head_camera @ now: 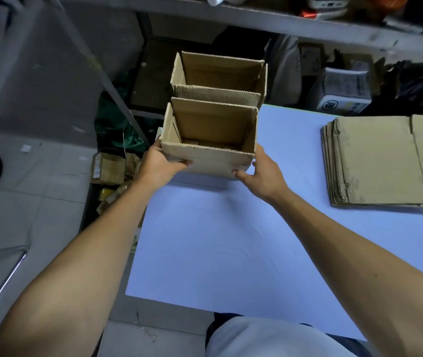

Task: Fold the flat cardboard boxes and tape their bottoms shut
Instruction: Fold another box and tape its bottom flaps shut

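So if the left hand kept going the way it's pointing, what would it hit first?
It already grips the near box. Pushed on, the left hand would likely drive that box into the far box just behind it, though the gap between them is hard to judge.

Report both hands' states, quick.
Left hand: grips the near box at its left side.
Right hand: grips the same box's right side.

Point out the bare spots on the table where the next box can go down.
Bare table runs from the held box to the near edge, and between it and the flat stack. The far-left corner is crowded by both boxes.
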